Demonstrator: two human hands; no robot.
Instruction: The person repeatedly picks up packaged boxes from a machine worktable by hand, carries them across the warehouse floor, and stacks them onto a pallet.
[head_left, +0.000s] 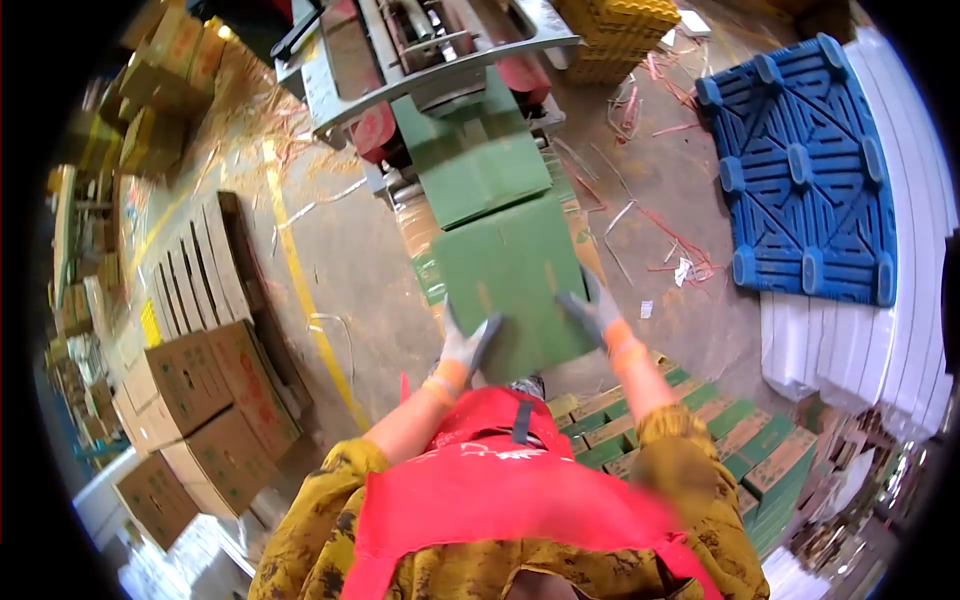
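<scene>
A green cardboard carton (512, 270) lies in front of me, its top face up. My left hand (468, 338), in a grey-and-white glove, grips its near left side with the thumb over the top. On the opposite side, my right hand (597, 312) holds the carton in the same way, fingers down the side. A second green carton (482, 170) sits just beyond it, partly inside a metal-framed machine (440, 85) with red side parts. The undersides of both cartons are hidden.
Flat green-and-brown cartons (720, 440) are stacked at my right. A blue plastic pallet (800, 170) leans on white panels (905, 200). Brown boxes (215, 410) and a wooden pallet (205, 265) stand left. Loose strapping (670, 235) litters the floor.
</scene>
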